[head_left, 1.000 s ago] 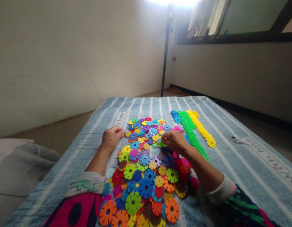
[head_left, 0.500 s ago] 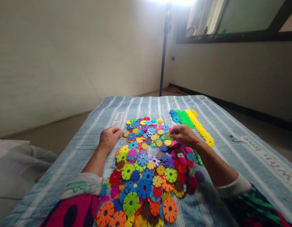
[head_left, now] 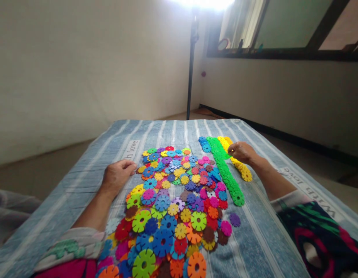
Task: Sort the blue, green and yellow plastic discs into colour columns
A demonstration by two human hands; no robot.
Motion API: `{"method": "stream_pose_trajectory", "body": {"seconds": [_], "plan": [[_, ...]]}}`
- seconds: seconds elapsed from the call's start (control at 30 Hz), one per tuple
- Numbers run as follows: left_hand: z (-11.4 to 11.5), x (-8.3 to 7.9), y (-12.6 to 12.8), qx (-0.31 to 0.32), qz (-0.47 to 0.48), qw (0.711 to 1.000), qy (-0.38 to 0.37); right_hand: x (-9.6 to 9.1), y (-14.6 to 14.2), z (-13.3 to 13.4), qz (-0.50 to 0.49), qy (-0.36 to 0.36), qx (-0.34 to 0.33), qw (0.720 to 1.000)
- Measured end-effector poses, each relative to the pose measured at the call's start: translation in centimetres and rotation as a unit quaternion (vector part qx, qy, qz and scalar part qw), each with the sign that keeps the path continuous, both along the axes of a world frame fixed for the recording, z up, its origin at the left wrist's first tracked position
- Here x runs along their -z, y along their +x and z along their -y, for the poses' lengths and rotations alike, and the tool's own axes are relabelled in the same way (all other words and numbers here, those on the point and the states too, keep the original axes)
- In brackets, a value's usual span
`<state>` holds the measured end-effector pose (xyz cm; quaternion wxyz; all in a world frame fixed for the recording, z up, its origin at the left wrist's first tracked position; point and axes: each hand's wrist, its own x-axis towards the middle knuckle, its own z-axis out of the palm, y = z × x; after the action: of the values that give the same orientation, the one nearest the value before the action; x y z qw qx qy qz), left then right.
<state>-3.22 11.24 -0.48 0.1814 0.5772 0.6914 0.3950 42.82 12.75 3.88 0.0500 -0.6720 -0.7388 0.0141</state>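
A spread-out heap of flower-shaped plastic discs in many colours covers the middle of the cloth. To its right lie overlapping single-colour rows: a short blue row, a long green row and a yellow row. My right hand is over the green and yellow rows, its fingers pinched on a green notched disc whose edge shows at the fingertips. Beside the heap's far left edge, my left hand rests on the cloth with thumb and fingers together; nothing shows in it.
A blue-and-white striped cloth covers the work surface. One purple disc lies apart at the heap's right. Behind the far edge stands a lamp pole with a bright light. Walls and a window are beyond.
My right hand has moved right, from above the heap to the green and yellow rows, uncovering the long green row. The view has shifted slightly; my left hand stays by the heap's left edge.
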Motion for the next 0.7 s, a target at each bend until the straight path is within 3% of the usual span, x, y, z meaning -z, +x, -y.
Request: {"method": "stream_pose_trajectory", "body": {"seconds": [0.37, 0.53, 0.7], "plan": [[0.2, -0.4, 0.3, -0.006, -0.013, 1.0, -0.001, 1.1, -0.6, -1.1, 0.038, -0.018, 0.015, 0.999], [0.3, -0.5, 0.3, -0.008, -0.011, 1.0, -0.002, 0.7, -0.9, -0.6, 0.042, -0.003, 0.03, 0.999], [0.4, -0.4, 0.5, -0.009, -0.001, 1.0, 0.008, -0.4, -3.9, 0.9, 0.028, 0.02, 0.009, 0.999]]}}
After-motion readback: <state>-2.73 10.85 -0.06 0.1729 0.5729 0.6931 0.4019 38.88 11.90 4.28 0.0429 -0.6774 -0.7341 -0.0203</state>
